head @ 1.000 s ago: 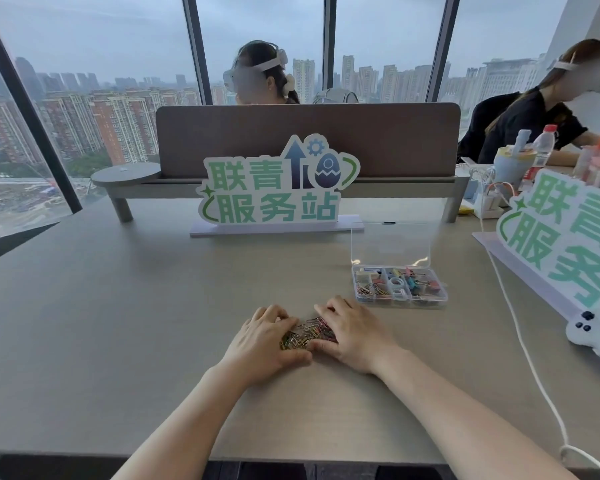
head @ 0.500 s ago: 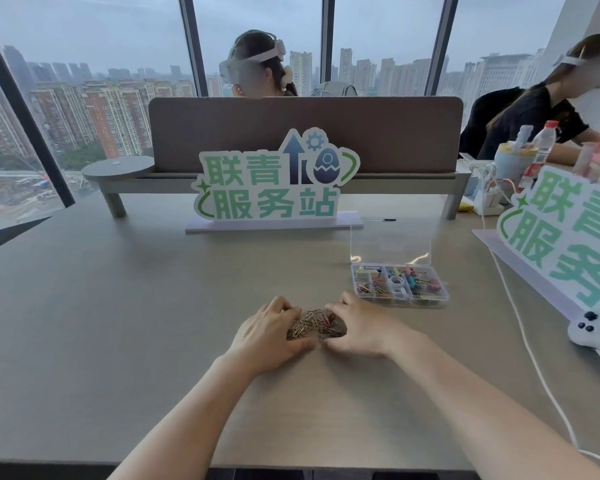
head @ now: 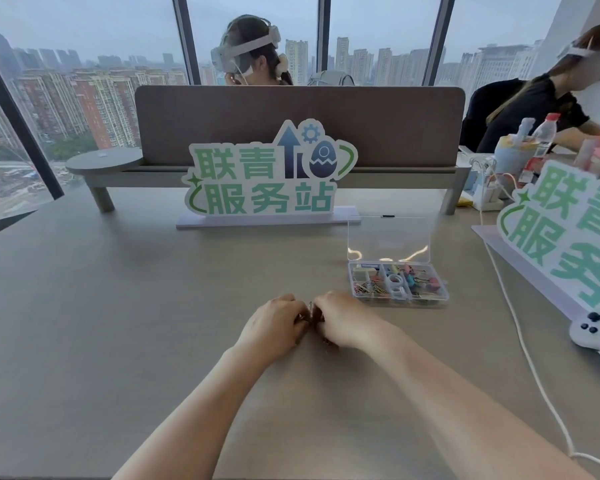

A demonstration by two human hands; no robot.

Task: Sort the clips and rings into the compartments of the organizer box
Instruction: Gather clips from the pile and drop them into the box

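Observation:
My left hand (head: pixel 274 323) and my right hand (head: pixel 342 318) are cupped together on the table, fingers curled round a small heap of paper clips (head: pixel 311 311). Only a sliver of the clips shows between the knuckles. The clear organizer box (head: pixel 444 292) stands to the right and a little farther back, its lid upright. Its compartments hold coloured paper clips at the left, white rings in the middle and coloured binder clips at the right.
A green and white sign (head: pixel 267 178) stands behind my hands in front of a brown desk divider (head: pixel 298 123). A second sign (head: pixel 568 230), a white controller (head: pixel 593 334) and a white cable (head: pixel 520 341) lie at the right. Two people sit beyond.
My hands have closed together over the heap of paper clips, which lay visible between them before. Now the clips are almost fully hidden.

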